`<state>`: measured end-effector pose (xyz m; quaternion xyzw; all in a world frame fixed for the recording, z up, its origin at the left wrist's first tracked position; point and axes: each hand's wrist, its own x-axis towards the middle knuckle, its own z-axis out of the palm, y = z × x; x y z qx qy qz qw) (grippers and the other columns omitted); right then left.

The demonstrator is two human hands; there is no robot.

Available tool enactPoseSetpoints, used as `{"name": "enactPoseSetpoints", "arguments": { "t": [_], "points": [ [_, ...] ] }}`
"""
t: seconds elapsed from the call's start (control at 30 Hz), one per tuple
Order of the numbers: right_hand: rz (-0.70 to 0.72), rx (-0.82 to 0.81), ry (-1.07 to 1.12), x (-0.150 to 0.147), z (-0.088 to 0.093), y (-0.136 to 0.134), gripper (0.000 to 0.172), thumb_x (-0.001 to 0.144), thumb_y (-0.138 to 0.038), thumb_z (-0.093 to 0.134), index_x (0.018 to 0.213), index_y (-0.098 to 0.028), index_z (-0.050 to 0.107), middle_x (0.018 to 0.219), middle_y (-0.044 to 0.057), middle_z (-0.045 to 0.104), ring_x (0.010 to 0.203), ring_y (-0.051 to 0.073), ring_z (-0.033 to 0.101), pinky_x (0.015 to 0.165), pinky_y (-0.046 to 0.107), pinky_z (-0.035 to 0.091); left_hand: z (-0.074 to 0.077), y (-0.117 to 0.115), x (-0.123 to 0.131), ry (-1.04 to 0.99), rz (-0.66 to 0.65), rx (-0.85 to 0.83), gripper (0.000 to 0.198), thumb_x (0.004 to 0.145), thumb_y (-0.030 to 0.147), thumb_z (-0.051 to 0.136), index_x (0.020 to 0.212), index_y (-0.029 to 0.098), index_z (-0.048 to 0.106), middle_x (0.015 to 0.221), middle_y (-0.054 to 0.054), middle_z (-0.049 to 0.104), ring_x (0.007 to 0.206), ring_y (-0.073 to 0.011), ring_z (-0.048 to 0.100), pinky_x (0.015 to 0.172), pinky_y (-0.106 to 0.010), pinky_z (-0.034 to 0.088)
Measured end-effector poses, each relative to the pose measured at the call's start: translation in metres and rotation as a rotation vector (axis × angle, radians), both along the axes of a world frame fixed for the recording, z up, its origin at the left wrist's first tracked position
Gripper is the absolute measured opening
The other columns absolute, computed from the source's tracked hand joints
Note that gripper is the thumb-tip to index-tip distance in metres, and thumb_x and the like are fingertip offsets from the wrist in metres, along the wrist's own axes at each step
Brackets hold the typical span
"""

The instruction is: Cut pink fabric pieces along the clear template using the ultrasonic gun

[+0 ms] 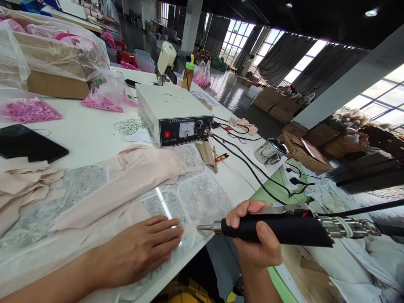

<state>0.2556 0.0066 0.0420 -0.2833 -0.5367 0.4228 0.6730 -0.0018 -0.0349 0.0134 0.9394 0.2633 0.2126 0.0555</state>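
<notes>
My right hand [257, 235] is wrapped round the black handle of an ultrasonic welding gun [274, 225]. The gun's metal tip points left, close beside a small pale pink piece of fabric [190, 228]; whether they touch I cannot tell. Flat on the grey patterned mat [206, 195], my left hand [142, 248] lies with its fingers stretched out, pressing on thin pale fabric near that tip. Beyond it a longer, folded strip of pale pink fabric [126, 181] is spread out. More cut pink fabric pieces [25, 189] are piled at the left.
A welder control box [176, 113] stands behind the mat, its black cables [246, 162] running to the right. A glass mug [270, 151], orange-handled snips [221, 157], a black phone [30, 143], bags of pink rings [31, 110] and a plastic-covered carton [57, 84] surround it.
</notes>
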Motion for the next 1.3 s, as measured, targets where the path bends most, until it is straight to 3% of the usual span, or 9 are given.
{"name": "enactPoseSetpoints", "arguments": {
  "t": [0.57,0.9,1.3],
  "points": [
    [0.036,-0.027,0.070,-0.003,0.001,0.001,0.015,0.085,-0.037,0.062,0.089,-0.023,0.062,0.076,0.000,0.057,0.051,0.012,0.057,0.046,0.028,0.052,0.005,0.001,0.000,-0.020,-0.001,0.030,0.033,0.109,0.020,0.041,0.132,0.014,0.064,0.132,-0.008,0.070,0.126,-0.0209,0.064,0.114,-0.031,0.044],
    [0.071,-0.067,0.132,-0.004,0.004,0.000,0.011,0.082,-0.032,0.066,0.086,-0.023,0.064,0.075,0.000,0.061,0.051,0.013,0.058,0.048,0.029,0.053,-0.007,-0.002,0.000,-0.063,0.000,-0.096,0.037,0.105,0.018,0.049,0.141,0.017,0.058,0.135,-0.010,0.068,0.134,-0.0242,0.058,0.117,-0.037,0.043],
    [0.032,-0.044,0.144,-0.011,0.004,0.004,0.012,0.081,-0.034,0.066,0.085,-0.023,0.063,0.073,-0.002,0.057,0.051,0.012,0.057,0.047,0.028,0.053,-0.010,-0.003,-0.001,-0.016,-0.003,-0.055,0.034,0.107,0.019,0.044,0.136,0.013,0.061,0.138,-0.009,0.066,0.134,-0.0250,0.057,0.117,-0.036,0.041]
  ]
}}
